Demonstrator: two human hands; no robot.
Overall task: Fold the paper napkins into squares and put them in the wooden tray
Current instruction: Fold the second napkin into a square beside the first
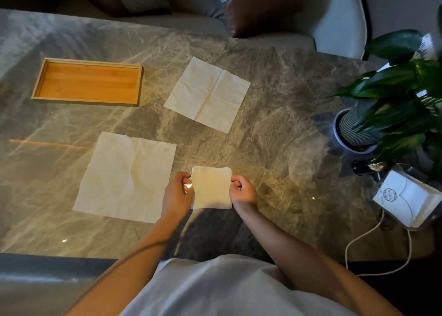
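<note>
My left hand (178, 191) has its fingers curled in, and its fingertips pinch the left edge of the folded napkin (211, 187). My right hand (242, 190) is curled the same way and pinches the napkin's right edge near the top corner. Between them the folded napkin is a small, layered square lying on the marble table (275, 114), close to the near edge and right in front of me. Whether it lies quite flat or is lifted a little I cannot tell.

Just beside my left hand lies an open napkin (126, 177), spread flat with soft creases; its right edge runs under my left wrist. Farther off, beyond the folded square, a second open napkin (208, 94) lies turned at an angle, its fold lines crossing at the middle.

The wooden tray (88, 81) sits at the far left of the table, well apart from my hands, with nothing in it.

At the right edge stands a leafy plant (394, 83) in a ribbed pot (354, 134). Near it lies a white packet (406, 201), with a pale cord (373, 239) trailing towards me. Beyond the table stands a light chair (334, 16) with a brown cushion (258, 7).
</note>
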